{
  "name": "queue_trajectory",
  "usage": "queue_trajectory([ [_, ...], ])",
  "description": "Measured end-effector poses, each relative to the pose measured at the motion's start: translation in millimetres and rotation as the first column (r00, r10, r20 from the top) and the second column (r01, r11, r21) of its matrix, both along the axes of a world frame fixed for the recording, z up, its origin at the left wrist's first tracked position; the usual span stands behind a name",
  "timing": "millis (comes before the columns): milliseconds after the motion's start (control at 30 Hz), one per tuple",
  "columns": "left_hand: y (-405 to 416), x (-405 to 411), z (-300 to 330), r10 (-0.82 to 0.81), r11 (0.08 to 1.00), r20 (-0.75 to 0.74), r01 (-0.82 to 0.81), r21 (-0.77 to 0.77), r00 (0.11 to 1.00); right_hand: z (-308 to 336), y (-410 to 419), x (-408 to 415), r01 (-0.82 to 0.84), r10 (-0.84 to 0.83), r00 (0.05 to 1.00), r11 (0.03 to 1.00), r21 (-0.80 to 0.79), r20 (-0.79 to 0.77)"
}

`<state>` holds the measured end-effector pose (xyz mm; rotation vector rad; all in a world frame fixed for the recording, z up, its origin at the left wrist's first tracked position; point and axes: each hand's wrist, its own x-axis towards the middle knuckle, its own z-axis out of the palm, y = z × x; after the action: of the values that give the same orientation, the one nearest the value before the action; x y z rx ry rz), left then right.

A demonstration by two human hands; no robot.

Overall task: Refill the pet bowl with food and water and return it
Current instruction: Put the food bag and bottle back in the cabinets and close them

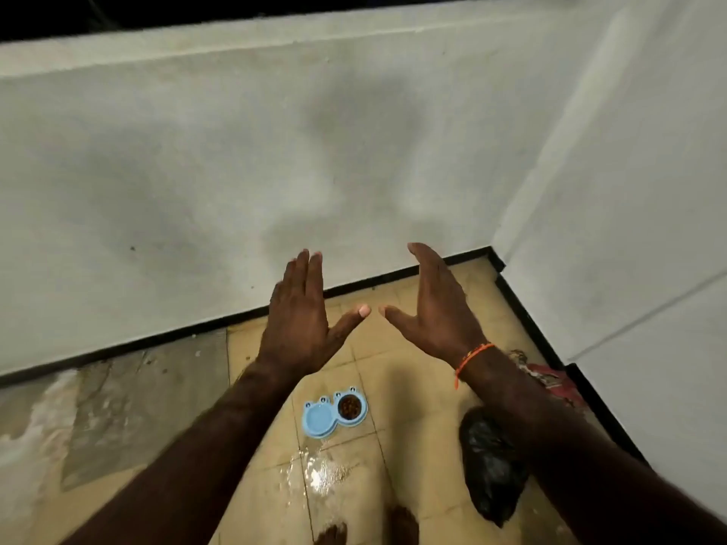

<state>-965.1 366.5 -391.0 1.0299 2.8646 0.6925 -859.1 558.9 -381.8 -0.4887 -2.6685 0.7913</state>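
Bare toes (pixel 332 533) show at the bottom edge on the tiled floor (pixel 417 371), beside a glossy wet patch (pixel 320 472) that gleams on the yellowish square tiles; to the right lies a crumpled black plastic bag (pixel 491 466), shiny and creased, and beyond it, against the black skirting, a bundle of red patterned cloth (pixel 547 377). Just past the wet patch sits the pet bowl (pixel 319 420), a light blue plastic double dish with small frog-eye bumps on its far rim; its left well looks pale and smooth, though water cannot be made out, and its right well holds dark brown kibble (pixel 349 406). Above the bowl and well apart from it, both forearms reach forward; the left hand (pixel 301 320) is spread wide, fingers straight and together, thumb out, holding nothing; the right hand (pixel 436 308) is likewise wide, fingers straight, thumb pointing inward, holding nothing, with an orange thread band (pixel 472 357) at the wrist; the two thumb tips are near but not touching. Farthest stands a rough, matte white wall (pixel 236 171), meeting another at the right corner.
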Motion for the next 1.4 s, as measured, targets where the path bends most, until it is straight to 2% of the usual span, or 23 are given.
queue_trajectory([
  [267, 39.0, 30.5, 89.0, -0.317, 0.941, -0.158, 0.331, 0.072, 0.935, 101.2, 8.3, 84.0, 0.314, -0.296, 0.940, 0.945, 0.094, -0.168],
  [367, 60.2, 50.8, 107.9, -0.432, 0.879, -0.183, 0.458, 0.131, 0.883, 121.4, 9.4, 133.2, 0.460, -0.438, 0.874, 0.885, 0.069, -0.211],
  [533, 96.2, 110.5, 131.7, -0.626, 0.721, -0.214, 0.661, 0.208, 0.750, 150.6, -5.4, 234.6, 0.679, -0.639, 0.717, 0.730, 0.074, -0.277],
  [767, 148.6, 244.4, 157.8, -0.817, 0.436, -0.273, 0.855, 0.281, 0.507, 186.4, -61.2, 390.5, 0.886, -0.806, 0.460, 0.443, 0.136, -0.372],
  [1000, 152.0, 404.2, 181.4, -0.915, 0.134, -0.315, 0.925, 0.356, 0.254, 215.6, -136.3, 526.3, 0.971, -0.871, 0.207, 0.126, 0.204, -0.445],
  [1200, 136.9, 499.9, 192.7, -0.934, -0.112, -0.356, 0.920, 0.376, 0.032, 221.2, -196.8, 595.0, 0.969, -0.894, 0.020, -0.094, 0.230, -0.449],
  [1400, 116.6, 558.5, 210.4, -0.880, -0.389, -0.431, 0.825, 0.410, -0.200, 220.0, -254.8, 638.0, 0.924, -0.873, -0.184, -0.310, 0.223, -0.453],
])
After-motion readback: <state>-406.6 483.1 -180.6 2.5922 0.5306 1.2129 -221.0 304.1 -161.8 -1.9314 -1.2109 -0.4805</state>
